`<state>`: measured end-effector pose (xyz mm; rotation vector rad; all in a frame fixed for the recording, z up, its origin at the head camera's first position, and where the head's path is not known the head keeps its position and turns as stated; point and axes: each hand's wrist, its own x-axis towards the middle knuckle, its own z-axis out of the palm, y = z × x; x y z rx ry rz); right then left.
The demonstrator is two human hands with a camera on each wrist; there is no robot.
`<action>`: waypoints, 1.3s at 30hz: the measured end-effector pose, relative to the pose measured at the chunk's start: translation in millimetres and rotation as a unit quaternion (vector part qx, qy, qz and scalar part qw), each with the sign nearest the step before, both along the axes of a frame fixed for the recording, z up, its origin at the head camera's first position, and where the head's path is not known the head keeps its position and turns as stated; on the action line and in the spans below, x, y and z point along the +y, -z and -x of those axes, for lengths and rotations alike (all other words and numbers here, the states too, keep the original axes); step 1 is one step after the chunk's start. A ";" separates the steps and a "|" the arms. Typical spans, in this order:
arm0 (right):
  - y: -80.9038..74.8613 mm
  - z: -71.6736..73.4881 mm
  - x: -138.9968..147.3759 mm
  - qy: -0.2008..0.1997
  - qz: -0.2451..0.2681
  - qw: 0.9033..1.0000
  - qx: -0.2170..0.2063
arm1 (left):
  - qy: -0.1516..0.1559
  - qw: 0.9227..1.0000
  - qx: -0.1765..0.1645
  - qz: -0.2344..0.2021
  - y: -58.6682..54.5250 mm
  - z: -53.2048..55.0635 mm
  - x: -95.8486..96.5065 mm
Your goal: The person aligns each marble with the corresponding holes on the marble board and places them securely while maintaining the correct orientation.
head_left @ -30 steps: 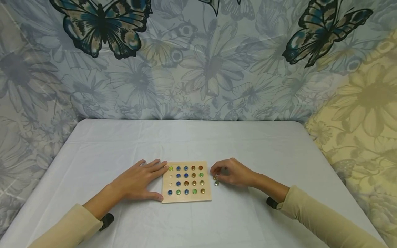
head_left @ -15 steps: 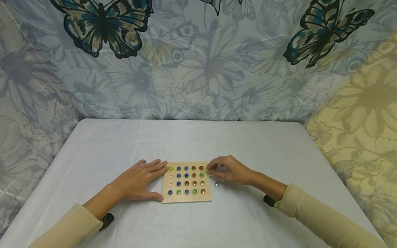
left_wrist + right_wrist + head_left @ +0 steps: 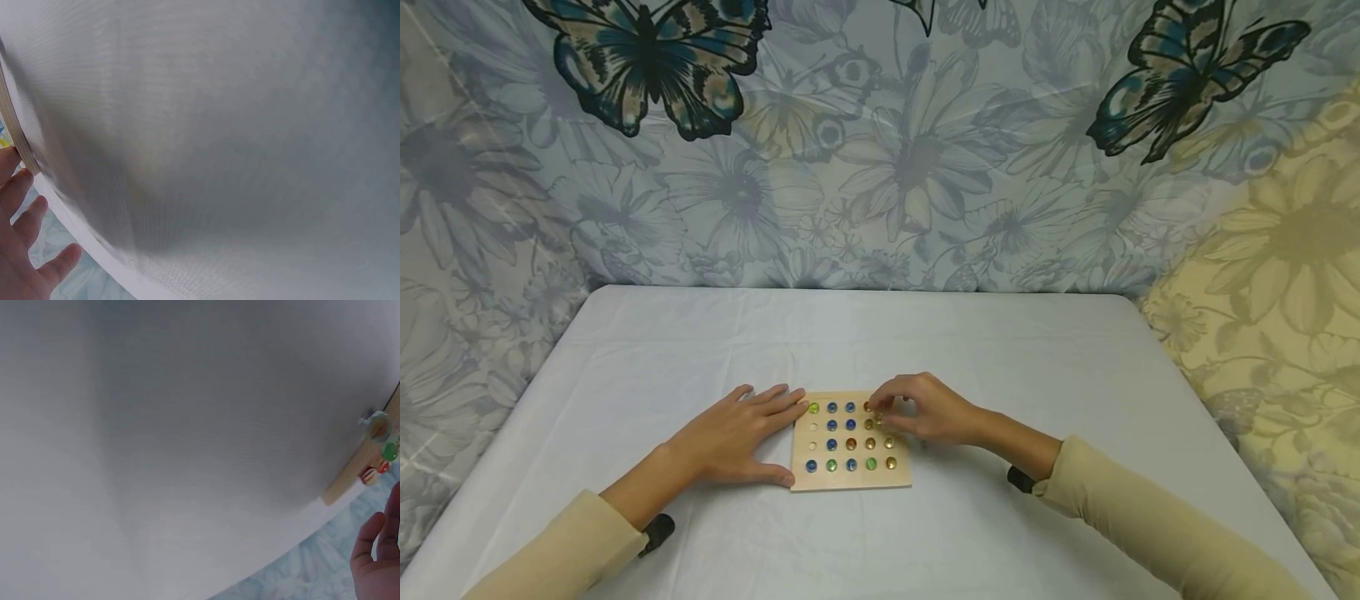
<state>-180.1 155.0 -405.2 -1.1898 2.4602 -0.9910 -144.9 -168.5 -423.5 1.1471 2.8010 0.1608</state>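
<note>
A square wooden board lies on the white table, with rows of blue, green, amber and red glass marbles set in its hollows. Two hollows in its left column hold no marble. My left hand rests spread along the board's left side, fingertips at the upper corner and thumb at the lower one. Above the board's upper right part, my right hand pinches a small marble between thumb and fingers, hiding some marbles beneath. The left wrist view shows the board's edge by the fingertips; the right wrist view catches several marbles.
White cloth covers the table. Just right of the board, partly covered by the right hand, lies one loose marble. Behind and at both sides hangs fabric printed with flowers and butterflies.
My right hand has picked up a marble from beside the board and carried it left, over the board's upper right part. The left hand has stayed in place.
</note>
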 end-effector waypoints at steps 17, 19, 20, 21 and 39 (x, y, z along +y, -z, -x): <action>5.3 -6.5 -61.4 -0.065 -0.013 0.998 0.018 | 0.006 1.000 0.005 -0.006 0.9 -1.7 -2.1; 6.3 -6.4 -65.2 -0.068 -0.018 0.997 0.029 | 0.007 1.000 0.006 -0.007 0.8 -1.6 -2.1; 6.5 -6.5 -66.7 -0.070 -0.021 0.997 0.031 | 0.008 1.000 0.006 -0.007 0.8 -1.4 -1.9; 6.0 -6.6 -68.1 -0.070 -0.022 0.997 0.030 | 0.009 1.000 0.006 -0.008 0.6 -1.3 -1.7; -0.4 -5.2 -88.9 -0.091 -0.084 0.992 0.024 | 0.006 1.000 0.000 -0.011 1.0 0.9 -1.9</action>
